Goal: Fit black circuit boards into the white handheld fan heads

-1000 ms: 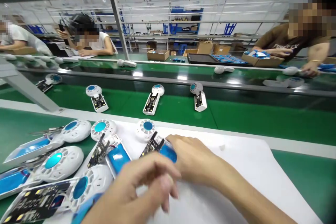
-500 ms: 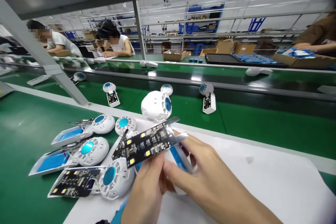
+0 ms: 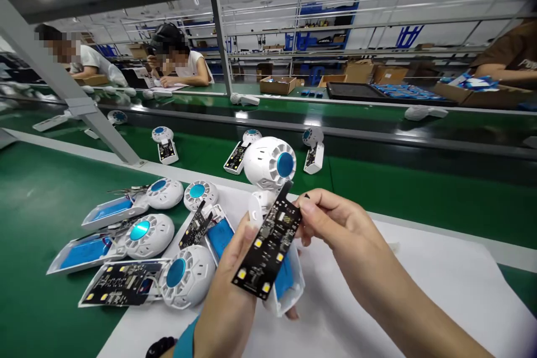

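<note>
The white fan unit [image 3: 268,162] is over the paper sheet [image 3: 356,302], its circuit board [image 3: 268,251] tilted across the blue pack [image 3: 286,278]. Your left hand [image 3: 229,285] curls around the handle; your right hand [image 3: 339,224] pinches the board's edge. Tugging could strain any hidden wires; a loose grip could knock the unit into those on your left [image 3: 188,279].

Wears a teal band [image 3: 185,341] across the left wrist [image 3: 205,330], too cropped to tell as cuff or strap; just left of the teal band, shows a black, bead-like piece [image 3: 160,346], cut off below; well right of the band, leaves right forearm [image 3: 403,285] and right hand [image 3: 346,224] bare
</note>
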A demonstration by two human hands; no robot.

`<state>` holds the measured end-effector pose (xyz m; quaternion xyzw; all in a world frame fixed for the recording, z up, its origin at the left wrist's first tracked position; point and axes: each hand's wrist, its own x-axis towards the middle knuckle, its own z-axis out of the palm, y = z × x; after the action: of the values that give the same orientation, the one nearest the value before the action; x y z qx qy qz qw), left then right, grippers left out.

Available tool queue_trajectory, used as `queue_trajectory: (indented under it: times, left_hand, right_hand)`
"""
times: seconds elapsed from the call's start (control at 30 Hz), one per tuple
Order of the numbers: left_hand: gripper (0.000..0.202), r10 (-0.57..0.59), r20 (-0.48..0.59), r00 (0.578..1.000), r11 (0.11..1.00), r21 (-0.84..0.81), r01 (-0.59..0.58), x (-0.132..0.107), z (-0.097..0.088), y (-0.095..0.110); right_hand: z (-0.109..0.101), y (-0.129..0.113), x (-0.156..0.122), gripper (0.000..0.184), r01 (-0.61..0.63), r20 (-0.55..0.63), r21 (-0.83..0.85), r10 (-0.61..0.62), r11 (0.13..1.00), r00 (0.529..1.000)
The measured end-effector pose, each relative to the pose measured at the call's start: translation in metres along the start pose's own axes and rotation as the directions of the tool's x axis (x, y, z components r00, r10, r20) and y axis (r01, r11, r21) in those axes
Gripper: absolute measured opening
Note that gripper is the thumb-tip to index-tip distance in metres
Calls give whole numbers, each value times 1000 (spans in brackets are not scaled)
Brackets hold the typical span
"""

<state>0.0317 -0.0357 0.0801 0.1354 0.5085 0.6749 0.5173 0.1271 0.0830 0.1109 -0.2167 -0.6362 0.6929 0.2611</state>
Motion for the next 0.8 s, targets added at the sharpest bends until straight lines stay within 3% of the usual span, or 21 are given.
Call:
queue_trajectory:
  times: [0.07,0.23,0.43,0.8]
  left_hand:
    - [72,-54,37,998,997,-46,56,-1,2,1]
    - [73,-86,-7,996,996,-38,86,0,5,1]
    - [54,-118,29,993,987,-110,121,2,6,1]
    - [51,-70,72,995,996,-53,74,5,4,2]
  right_hand:
    - [-6,-2,2,36,-13,56,-37,15,999,998]
    - [-11,-13,-3,31,74,57,-332,-58,940,997]
    - [-5,-15,-7,34,134,75,-469,-111,873,991]
    - [-6,-18,-9,29,224,95,-636,-214,738,972]
